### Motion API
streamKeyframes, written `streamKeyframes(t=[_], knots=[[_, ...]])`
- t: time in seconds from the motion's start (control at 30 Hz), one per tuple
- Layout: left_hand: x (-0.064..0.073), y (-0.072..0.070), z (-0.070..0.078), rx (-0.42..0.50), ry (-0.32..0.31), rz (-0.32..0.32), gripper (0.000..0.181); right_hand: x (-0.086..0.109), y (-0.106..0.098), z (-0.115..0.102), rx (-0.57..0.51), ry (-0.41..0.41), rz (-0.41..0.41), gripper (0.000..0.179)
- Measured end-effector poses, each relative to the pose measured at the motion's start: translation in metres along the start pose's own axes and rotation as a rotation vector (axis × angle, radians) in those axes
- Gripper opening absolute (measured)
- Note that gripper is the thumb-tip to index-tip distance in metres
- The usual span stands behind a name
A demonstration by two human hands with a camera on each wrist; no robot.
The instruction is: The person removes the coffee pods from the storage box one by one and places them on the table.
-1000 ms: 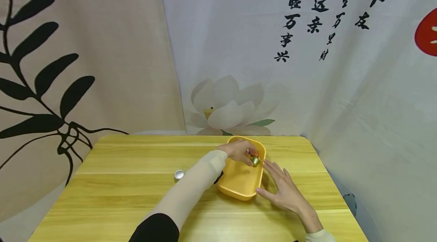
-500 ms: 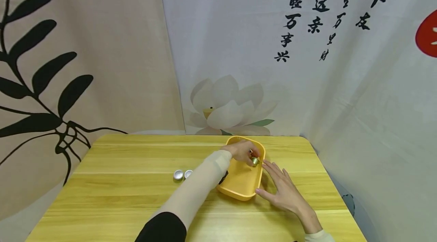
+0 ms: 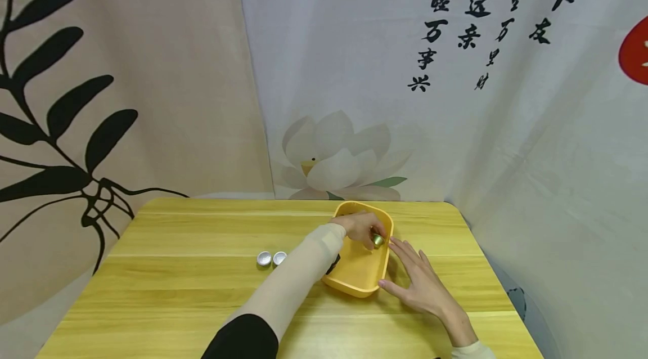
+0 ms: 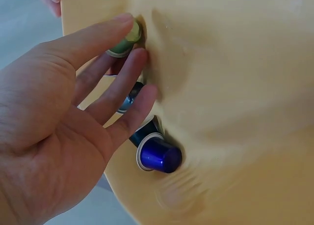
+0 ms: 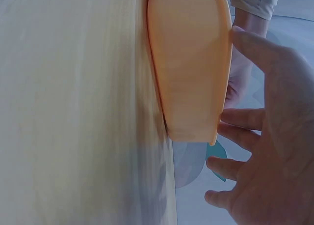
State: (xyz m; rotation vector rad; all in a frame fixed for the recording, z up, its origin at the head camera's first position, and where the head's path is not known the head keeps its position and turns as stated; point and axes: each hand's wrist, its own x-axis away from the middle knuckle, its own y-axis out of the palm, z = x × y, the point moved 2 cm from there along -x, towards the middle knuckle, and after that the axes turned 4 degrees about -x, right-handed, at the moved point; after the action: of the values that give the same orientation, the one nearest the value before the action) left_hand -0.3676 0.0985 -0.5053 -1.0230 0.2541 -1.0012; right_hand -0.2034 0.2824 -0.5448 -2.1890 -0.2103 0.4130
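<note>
My left hand (image 3: 358, 227) reaches into the yellow plastic tray (image 3: 356, 274). In the left wrist view its thumb and fingers pinch a green coffee capsule (image 4: 132, 35) near the tray's side wall. Beside the fingers lie a deep blue capsule (image 4: 164, 156), a dark teal capsule (image 4: 143, 132) and a lighter blue capsule (image 4: 128, 100), partly hidden by the fingers. My right hand (image 3: 422, 281) has its fingers spread, with thumb and fingertips against the tray's right rim. From the right wrist view, the tray's outer wall (image 5: 191, 63) shows between hand and table.
Two capsules with silvery lids, a left one (image 3: 264, 259) and a right one (image 3: 279, 257), stand side by side on the wooden table (image 3: 177, 291), left of my sleeve (image 3: 291, 269). A printed cloth (image 3: 344, 66) hangs behind the table's back edge.
The left forearm has shifted slightly right, uncovering the second capsule on the table. An orange-red spot beside the green capsule is now hidden by the left fingers. The right hand has stayed put.
</note>
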Motion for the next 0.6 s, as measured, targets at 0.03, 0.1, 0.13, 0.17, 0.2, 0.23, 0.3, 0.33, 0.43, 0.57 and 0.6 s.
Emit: streamKeyframes(t=[0.03, 0.1, 0.13, 0.17, 0.2, 0.23, 0.3, 0.33, 0.43, 0.57, 0.6], knots=[[0.0004, 0.0001, 0.0003, 0.001, -0.001, -0.003, 0.04, 0.0, 0.0, 0.0, 0.0, 0.002, -0.001, 0.093], [0.0008, 0.0007, 0.0008, 0.005, -0.002, -0.01, 0.039, 0.0001, 0.0, -0.0001, -0.001, 0.004, -0.002, 0.093], [0.0009, 0.001, 0.0009, 0.005, -0.002, -0.01, 0.038, 0.0001, 0.0, -0.0002, -0.001, 0.005, -0.002, 0.093], [0.0009, 0.0014, 0.0009, -0.002, -0.002, -0.009, 0.036, 0.0002, 0.0, -0.0002, -0.002, 0.006, -0.002, 0.093], [0.0006, 0.0018, 0.0008, -0.008, -0.001, -0.007, 0.034, 0.0002, 0.0001, -0.0002, -0.001, 0.007, -0.001, 0.093], [0.0004, 0.0023, 0.0005, -0.019, 0.0, -0.003, 0.033, 0.0002, 0.0001, -0.0003, -0.001, 0.007, -0.001, 0.093], [-0.0006, 0.0033, -0.0002, -0.035, -0.003, 0.002, 0.027, 0.0, 0.0001, -0.0005, 0.001, 0.008, 0.001, 0.093], [-0.0012, 0.0038, -0.0006, -0.042, -0.007, 0.005, 0.025, 0.0, 0.0001, -0.0005, 0.002, 0.008, 0.003, 0.093], [-0.0028, 0.0051, -0.0016, -0.057, -0.017, 0.007, 0.019, -0.0003, 0.0001, -0.0008, 0.008, 0.008, 0.006, 0.093], [-0.0029, 0.0055, -0.0023, -0.05, -0.027, 0.003, 0.017, -0.0006, -0.0001, -0.0009, 0.01, 0.008, 0.008, 0.093], [-0.0027, 0.0052, -0.0024, -0.045, -0.03, 0.001, 0.017, -0.0007, -0.0002, -0.001, 0.009, 0.008, 0.007, 0.093]])
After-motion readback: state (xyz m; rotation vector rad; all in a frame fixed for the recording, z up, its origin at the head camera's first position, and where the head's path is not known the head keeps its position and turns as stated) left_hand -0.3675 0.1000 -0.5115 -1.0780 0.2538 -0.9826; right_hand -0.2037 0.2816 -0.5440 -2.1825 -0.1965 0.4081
